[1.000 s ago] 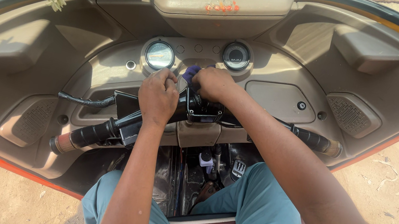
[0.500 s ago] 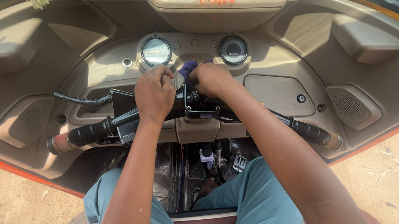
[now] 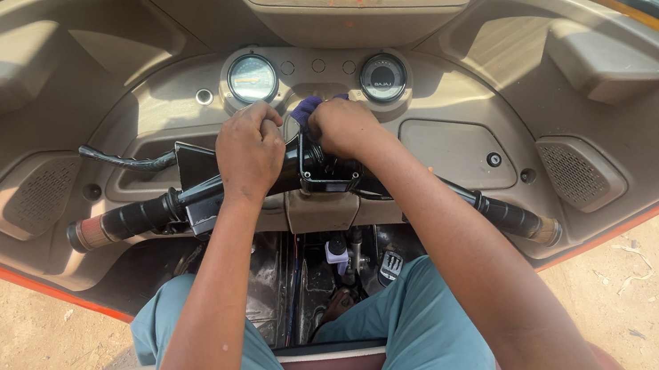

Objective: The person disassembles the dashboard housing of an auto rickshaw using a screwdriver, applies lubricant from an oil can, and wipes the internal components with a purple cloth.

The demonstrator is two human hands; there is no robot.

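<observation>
Left hand (image 3: 250,148): fist curled on the black handlebar housing (image 3: 309,174), centre of the dashboard (image 3: 137,97).
Right hand (image 3: 345,124): fingers pinching a purple cloth (image 3: 305,107) between the gauges.
Handling: cloth looks soft, light; housing rigid, best taken at its edges.

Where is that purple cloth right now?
In the head view, the purple cloth is at the centre of the dashboard, pinched under the right hand, between the two round gauges and just above the handlebar.
</observation>
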